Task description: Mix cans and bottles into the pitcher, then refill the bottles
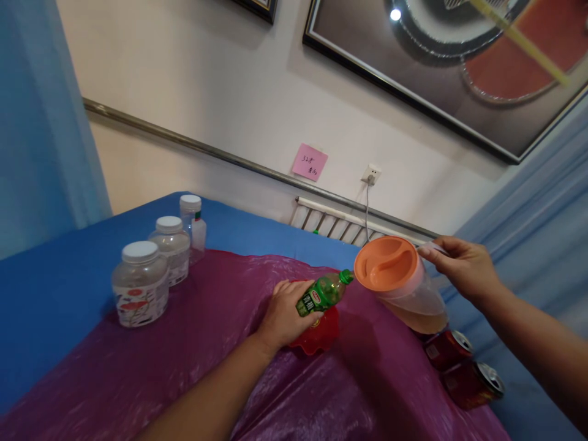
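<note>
My left hand [285, 312] is wrapped round a small green-labelled plastic bottle [323, 293] with a green cap, tilted so its top leans right. Beneath the bottle lies a red tray with a wavy rim [331, 331], partly hidden by my hand. On the right, my right hand [466, 266] grips the handle of a clear plastic pitcher [416, 306] with an orange lid [386, 263]. The pitcher tilts toward the bottle and has some pale brownish liquid low inside. Its lid is close to the bottle cap; whether they touch I cannot tell.
Two red drink cans [448, 350] stand at the right, by the pitcher. Several clear jars with white lids [141, 291] line the left. A purple plastic sheet [215, 343] covers part of the blue table cover [41, 288]. Behind are a wall rail [220, 154] and a plugged-in socket [371, 174].
</note>
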Tool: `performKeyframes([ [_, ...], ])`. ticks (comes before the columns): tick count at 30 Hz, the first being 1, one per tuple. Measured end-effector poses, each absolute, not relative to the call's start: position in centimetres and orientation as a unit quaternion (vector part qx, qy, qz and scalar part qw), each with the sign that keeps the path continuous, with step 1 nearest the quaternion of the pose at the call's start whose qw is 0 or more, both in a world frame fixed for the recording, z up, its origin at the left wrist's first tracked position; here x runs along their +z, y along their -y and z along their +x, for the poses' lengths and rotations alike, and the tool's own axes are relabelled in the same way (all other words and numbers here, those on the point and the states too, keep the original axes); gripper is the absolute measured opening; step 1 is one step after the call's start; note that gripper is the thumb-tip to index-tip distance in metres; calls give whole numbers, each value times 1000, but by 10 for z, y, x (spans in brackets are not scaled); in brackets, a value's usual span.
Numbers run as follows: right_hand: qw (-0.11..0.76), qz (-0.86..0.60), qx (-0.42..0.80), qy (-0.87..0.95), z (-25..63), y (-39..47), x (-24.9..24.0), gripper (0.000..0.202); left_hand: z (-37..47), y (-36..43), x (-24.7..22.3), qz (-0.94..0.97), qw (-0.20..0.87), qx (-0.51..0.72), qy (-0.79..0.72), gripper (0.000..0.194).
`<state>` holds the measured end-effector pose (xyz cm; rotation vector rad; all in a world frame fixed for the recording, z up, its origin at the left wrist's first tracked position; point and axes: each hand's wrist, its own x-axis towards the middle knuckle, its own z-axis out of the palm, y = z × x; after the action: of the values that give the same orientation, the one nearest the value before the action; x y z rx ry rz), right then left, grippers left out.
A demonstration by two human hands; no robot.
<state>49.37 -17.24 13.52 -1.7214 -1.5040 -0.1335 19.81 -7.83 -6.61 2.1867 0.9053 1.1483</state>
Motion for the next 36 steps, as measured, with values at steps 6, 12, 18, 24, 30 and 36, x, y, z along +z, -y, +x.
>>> performKeyframes([
  [6, 417, -673, -58, 608, 489, 174, 137, 55, 198, 79, -66, 807, 250, 420, -331, 59],
  [12, 404, -682, -61, 607, 489, 174, 137, 55, 197, 80, -64, 806, 254, 419, -332, 60],
  [18, 410, -678, -55, 607, 490, 173, 138, 56, 198, 80, -64, 806, 252, 419, -333, 60],
  [24, 405, -677, -68, 611, 491, 173, 137, 56, 197, 80, -64, 809, 249, 414, -334, 59],
  [30, 415, -675, -65, 607, 493, 173, 134, 55, 197, 80, -64, 808, 254, 412, -338, 58],
  [36, 414, -678, -59, 604, 491, 173, 136, 55, 198, 79, -65, 809, 255, 412, -334, 57],
])
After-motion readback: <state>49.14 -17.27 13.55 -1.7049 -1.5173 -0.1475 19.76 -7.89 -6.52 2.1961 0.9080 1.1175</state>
